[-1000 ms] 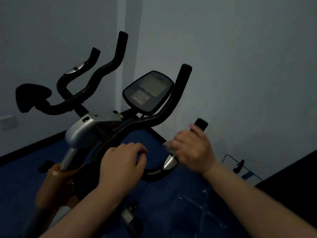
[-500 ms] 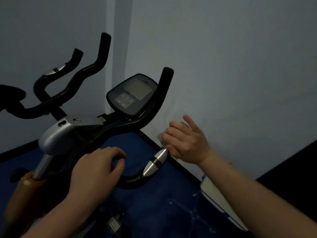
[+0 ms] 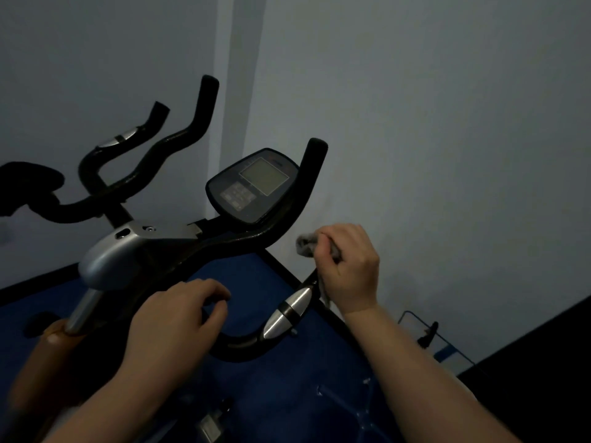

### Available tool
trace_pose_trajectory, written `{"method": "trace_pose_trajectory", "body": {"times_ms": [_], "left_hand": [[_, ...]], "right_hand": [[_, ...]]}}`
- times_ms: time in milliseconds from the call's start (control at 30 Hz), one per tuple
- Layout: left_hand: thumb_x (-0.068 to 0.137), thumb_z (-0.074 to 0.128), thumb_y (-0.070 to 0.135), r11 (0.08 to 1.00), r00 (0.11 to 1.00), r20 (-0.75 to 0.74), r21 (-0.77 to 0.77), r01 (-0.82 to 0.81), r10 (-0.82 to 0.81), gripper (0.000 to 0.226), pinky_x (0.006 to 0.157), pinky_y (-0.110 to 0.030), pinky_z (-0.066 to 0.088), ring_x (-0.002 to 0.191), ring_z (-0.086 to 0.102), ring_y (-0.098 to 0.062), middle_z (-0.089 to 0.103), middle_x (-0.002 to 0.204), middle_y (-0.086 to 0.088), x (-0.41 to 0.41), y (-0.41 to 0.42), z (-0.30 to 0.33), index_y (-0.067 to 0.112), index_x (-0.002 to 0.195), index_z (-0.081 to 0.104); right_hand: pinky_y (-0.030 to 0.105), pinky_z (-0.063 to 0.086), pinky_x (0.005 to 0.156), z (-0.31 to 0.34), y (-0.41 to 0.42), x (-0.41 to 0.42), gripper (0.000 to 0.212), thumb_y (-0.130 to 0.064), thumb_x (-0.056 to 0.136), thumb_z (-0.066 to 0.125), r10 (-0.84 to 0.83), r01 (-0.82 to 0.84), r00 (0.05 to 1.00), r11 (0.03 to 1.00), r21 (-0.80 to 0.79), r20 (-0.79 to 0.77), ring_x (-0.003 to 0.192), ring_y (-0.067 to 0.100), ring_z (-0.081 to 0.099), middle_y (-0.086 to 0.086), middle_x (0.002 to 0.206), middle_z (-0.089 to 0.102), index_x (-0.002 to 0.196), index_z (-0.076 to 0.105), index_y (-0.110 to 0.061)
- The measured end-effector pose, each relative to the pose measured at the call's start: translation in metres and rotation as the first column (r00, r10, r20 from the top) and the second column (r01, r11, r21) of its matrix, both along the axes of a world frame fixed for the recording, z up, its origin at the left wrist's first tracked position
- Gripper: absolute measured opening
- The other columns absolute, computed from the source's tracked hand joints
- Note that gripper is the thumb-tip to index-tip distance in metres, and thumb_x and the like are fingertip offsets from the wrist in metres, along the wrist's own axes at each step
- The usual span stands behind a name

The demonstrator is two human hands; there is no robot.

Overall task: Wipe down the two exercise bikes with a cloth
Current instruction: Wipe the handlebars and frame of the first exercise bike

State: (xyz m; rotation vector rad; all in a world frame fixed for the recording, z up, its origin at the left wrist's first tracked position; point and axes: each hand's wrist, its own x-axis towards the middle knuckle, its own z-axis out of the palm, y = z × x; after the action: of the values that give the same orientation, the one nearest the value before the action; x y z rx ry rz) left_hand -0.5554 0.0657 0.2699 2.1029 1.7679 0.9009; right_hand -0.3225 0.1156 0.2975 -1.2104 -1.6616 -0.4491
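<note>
At centre frame, the right hand (image 3: 347,270) clamps a grey cloth (image 3: 306,245) around the bike's handlebar (image 3: 243,243); the left hand (image 3: 174,324) grips the lower bar.

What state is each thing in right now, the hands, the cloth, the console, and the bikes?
Right hand: closed around the cloth, at the near bike's right grip.
Cloth: bunched, grey, sticking out of the fist.
Left hand: curled over the handlebar.
Console: screen blank.
Near bike: upright.
Far bike: upright, untouched.
</note>
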Motion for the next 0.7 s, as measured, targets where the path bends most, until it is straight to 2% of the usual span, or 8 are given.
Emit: {"method": "trace_pose_trajectory", "body": {"times_ms": [100,167,233,333,467,533,633,700], "left_hand": [[0.082,0.064,0.030,1.000,1.000,-0.020,-0.005,-0.003,0.003,0.010,0.056,-0.013,0.026,0.057,0.041,0.003,0.051,0.071,0.021,-0.001,0.001,0.001,0.038,0.087,0.068],[0.082,0.063,0.031,1.000,0.999,-0.036,-0.005,-0.012,0.012,0.010,0.056,-0.022,0.027,0.060,0.040,-0.001,0.051,0.073,0.021,-0.001,0.000,0.001,0.038,0.089,0.067],[0.082,0.063,0.031,1.000,0.999,-0.031,-0.003,-0.014,0.014,0.010,0.056,-0.023,0.027,0.059,0.040,-0.001,0.050,0.071,0.020,0.000,0.000,0.002,0.038,0.088,0.068],[0.081,0.065,0.030,1.000,0.999,-0.038,-0.002,-0.008,0.008,0.010,0.054,-0.018,0.026,0.056,0.038,0.002,0.046,0.067,0.021,0.001,0.000,0.001,0.037,0.087,0.068],[0.081,0.066,0.029,1.000,0.999,-0.031,-0.004,-0.022,0.022,0.010,0.056,-0.025,0.029,0.061,0.043,-0.002,0.049,0.070,0.020,0.000,-0.001,0.002,0.037,0.087,0.069],[0.081,0.064,0.031,0.999,0.999,-0.032,-0.003,-0.034,0.034,0.010,0.058,-0.027,0.030,0.065,0.043,-0.005,0.049,0.069,0.019,0.001,-0.001,0.001,0.037,0.088,0.069],[0.081,0.063,0.031,0.999,0.999,-0.029,0.013,-0.033,0.033,0.011,0.059,-0.026,0.029,0.064,0.045,-0.006,0.047,0.066,0.021,0.001,-0.001,0.000,0.037,0.089,0.068],[0.082,0.062,0.032,0.999,0.999,-0.023,0.014,-0.034,0.034,0.011,0.062,-0.026,0.030,0.070,0.055,-0.010,0.058,0.073,0.018,0.001,-0.001,-0.001,0.036,0.090,0.069]], "right_hand": [[0.018,0.050,0.079,-0.014,-0.007,-0.033,0.026,-0.026,0.093,0.048,-0.077,0.083,0.824,0.996,-0.015,-0.562,0.090,0.011,0.061,0.004,0.098,0.066,0.101,0.067,-0.010],[0.010,0.046,0.085,-0.016,-0.008,-0.050,0.028,-0.031,0.096,0.046,-0.080,0.068,0.707,0.997,-0.045,-0.703,0.101,0.002,0.058,-0.003,0.109,0.061,0.113,0.062,-0.015],[0.008,0.044,0.084,-0.010,-0.010,-0.046,0.029,-0.033,0.097,0.044,-0.084,0.051,0.762,0.996,-0.071,-0.642,0.099,-0.002,0.055,-0.006,0.107,0.059,0.113,0.061,-0.016],[0.026,0.051,0.076,-0.002,-0.006,-0.018,0.027,-0.029,0.096,0.045,-0.035,-0.028,0.919,0.988,-0.152,-0.393,0.085,0.007,0.059,-0.001,0.092,0.063,0.097,0.065,-0.011],[0.018,0.049,0.083,-0.010,-0.010,-0.032,0.027,-0.032,0.097,0.042,-0.053,-0.004,0.776,0.996,-0.089,-0.629,0.098,-0.002,0.058,-0.005,0.103,0.063,0.107,0.062,-0.017],[0.024,0.044,0.100,-0.023,-0.014,-0.050,0.029,-0.027,0.099,0.041,-0.082,0.068,0.794,0.997,-0.046,-0.602,0.117,0.003,0.052,-0.006,0.118,0.057,0.114,0.061,-0.012],[0.042,0.015,0.119,-0.033,-0.025,-0.041,0.026,-0.014,0.096,0.045,-0.039,0.033,0.973,0.999,-0.032,-0.227,0.137,0.016,0.035,0.001,0.128,0.057,0.108,0.066,-0.005],[0.044,0.007,0.119,-0.038,-0.033,-0.013,0.024,-0.014,0.094,0.047,0.005,0.001,0.992,0.999,-0.048,0.130,0.137,0.019,0.035,0.006,0.127,0.061,0.101,0.069,-0.007]]}}
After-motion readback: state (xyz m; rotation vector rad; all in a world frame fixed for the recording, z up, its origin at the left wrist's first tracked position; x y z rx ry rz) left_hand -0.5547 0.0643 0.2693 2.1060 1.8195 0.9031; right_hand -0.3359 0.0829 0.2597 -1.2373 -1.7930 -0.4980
